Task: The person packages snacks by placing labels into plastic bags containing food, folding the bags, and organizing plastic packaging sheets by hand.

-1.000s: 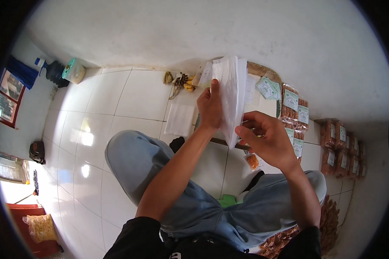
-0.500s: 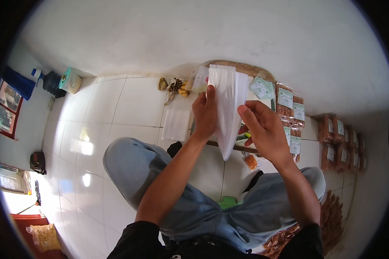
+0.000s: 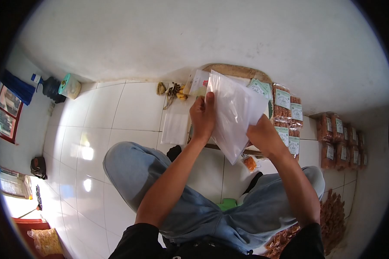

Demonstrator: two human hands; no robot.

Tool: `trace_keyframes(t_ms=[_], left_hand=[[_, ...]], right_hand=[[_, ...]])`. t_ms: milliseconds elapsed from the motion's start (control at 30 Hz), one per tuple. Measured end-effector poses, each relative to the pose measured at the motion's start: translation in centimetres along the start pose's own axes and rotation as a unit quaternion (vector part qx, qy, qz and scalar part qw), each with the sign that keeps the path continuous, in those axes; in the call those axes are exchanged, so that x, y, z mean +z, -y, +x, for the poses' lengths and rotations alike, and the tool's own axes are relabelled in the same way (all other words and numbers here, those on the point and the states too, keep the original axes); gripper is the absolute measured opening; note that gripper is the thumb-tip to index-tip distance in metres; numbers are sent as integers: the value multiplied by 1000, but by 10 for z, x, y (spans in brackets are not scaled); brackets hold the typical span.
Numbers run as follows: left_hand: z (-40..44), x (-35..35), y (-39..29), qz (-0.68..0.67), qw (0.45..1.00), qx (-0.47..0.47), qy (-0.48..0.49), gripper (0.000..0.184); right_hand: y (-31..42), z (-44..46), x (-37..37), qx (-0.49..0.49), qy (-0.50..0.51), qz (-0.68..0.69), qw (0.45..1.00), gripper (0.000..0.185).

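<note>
My left hand (image 3: 202,117) is closed on the left edge of a clear plastic bag (image 3: 230,112), thumb lying on the near face. The bag hangs spread and tilted above a low wooden-edged board, its lower corner pointing down toward my lap. My right hand (image 3: 266,137) is at the bag's right edge, its fingers hidden by the plastic; whether they are inside the bag or behind it I cannot tell. Beyond the bag, green-and-white printed labels (image 3: 260,88) lie on the board (image 3: 242,69). A small packet of orange contents (image 3: 249,163) rests on the floor below.
Labelled packs of brown food (image 3: 282,103) stand right of the board, with more packs (image 3: 341,142) farther right. Flat clear plastic (image 3: 175,128) and bananas (image 3: 181,93) lie left. A lidded tub (image 3: 70,86) stands by the wall. Brown pieces (image 3: 330,216) lie at lower right.
The bag has turned from nearly edge-on to showing its broad face. My right hand has moved slightly right and down, its fingers passing out of sight at the bag's edge.
</note>
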State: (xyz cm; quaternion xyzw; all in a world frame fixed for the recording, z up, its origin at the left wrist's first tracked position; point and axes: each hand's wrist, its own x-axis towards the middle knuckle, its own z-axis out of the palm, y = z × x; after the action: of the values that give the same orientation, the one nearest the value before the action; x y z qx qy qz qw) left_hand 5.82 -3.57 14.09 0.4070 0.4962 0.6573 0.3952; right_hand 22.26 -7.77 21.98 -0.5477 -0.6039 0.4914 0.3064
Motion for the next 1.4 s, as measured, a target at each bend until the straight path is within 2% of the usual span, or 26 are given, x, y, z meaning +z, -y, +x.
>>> trace_keyframes(t_ms=[67, 133, 200, 267, 300, 367, 400, 467, 500, 567, 600, 667, 700, 733, 800, 833, 900, 1000, 1100, 1133, 1167, 1233, 1267, 1300, 1367, 1400], left_hand=[[-3, -1, -5, 47, 998, 43, -6, 46], [-2, 0, 2, 34, 999, 34, -2, 48], [-2, -2, 6, 21, 1000, 24, 1, 50], [-2, -6, 4, 19, 998, 16, 59, 57], [-1, -5, 8, 19, 998, 15, 57, 57], [5, -1, 19, -21, 999, -48, -10, 47], [6, -3, 22, -21, 999, -48, -10, 47], [8, -12, 28, -45, 981, -173, 71, 36], [9, -17, 27, -45, 981, -174, 71, 36], [9, -26, 23, -232, 887, -360, 174, 36], [9, -29, 29, -281, 867, -362, 195, 38], [4, -32, 24, -296, 859, -367, 199, 42], [1, -34, 24, -311, 851, -371, 203, 46], [0, -38, 24, -311, 851, -372, 204, 46], [0, -45, 28, -455, 780, -395, 167, 63], [2, -47, 31, -455, 780, -396, 168, 63], [7, -48, 36, -442, 765, -420, 208, 83], [5, -38, 43, -372, 792, -454, 167, 93], [-19, -19, 40, -308, 803, -492, 134, 95], [-24, -15, 46, -359, 774, -505, 128, 90], [-30, -14, 52, -359, 775, -505, 129, 90], [-46, -12, 56, -470, 723, -446, 239, 77], [-53, -10, 59, -470, 723, -446, 240, 77], [-59, -8, 58, -674, 489, -517, 200, 72], [-64, -1, 57, -808, 203, -536, 137, 68], [-68, 3, 45, -696, 507, -476, 177, 66]], right_hand=[[-8, 1, 2, -30, 2, -12, 999, 29], [12, -7, 7, -50, -60, -212, 974, 28], [20, -10, 9, -57, -66, -215, 973, 26], [23, -12, 9, -63, -71, -218, 971, 25], [25, -12, 8, -91, -96, -206, 969, 25], [23, -10, 4, -119, -120, -195, 966, 24], [21, -6, 1, -109, -150, -208, 961, 24], [28, -3, -6, -71, -196, -233, 950, 25], [24, 2, -11, -71, -195, -233, 950, 25], [4, 17, -29, -78, -259, -206, 940, 28], [-3, 22, -37, -78, -260, -207, 940, 28], [-15, 29, -51, -108, -278, -98, 949, 29], [-20, 34, -56, -109, -279, -99, 949, 29], [-24, 38, -60, -126, -276, -17, 953, 28], [-18, 35, -62, -129, -262, 103, 951, 23], [-17, 34, -63, -129, -263, 102, 951, 23], [-11, 34, -63, -95, -284, 173, 938, 21], [12, 23, -58, -82, -295, 248, 919, 19], [18, 20, -60, -64, -274, 305, 910, 19], [24, 17, -60, -65, -274, 305, 910, 19], [32, 12, -57, -47, -253, 335, 906, 21], [38, 9, -53, -30, -233, 364, 901, 26], [39, 8, -51, -40, -226, 384, 894, 25], [39, 8, -51, -50, -218, 403, 887, 24], [40, 11, -51, -57, -214, 411, 884, 22], [39, 13, -51, -64, -209, 421, 880, 21]])
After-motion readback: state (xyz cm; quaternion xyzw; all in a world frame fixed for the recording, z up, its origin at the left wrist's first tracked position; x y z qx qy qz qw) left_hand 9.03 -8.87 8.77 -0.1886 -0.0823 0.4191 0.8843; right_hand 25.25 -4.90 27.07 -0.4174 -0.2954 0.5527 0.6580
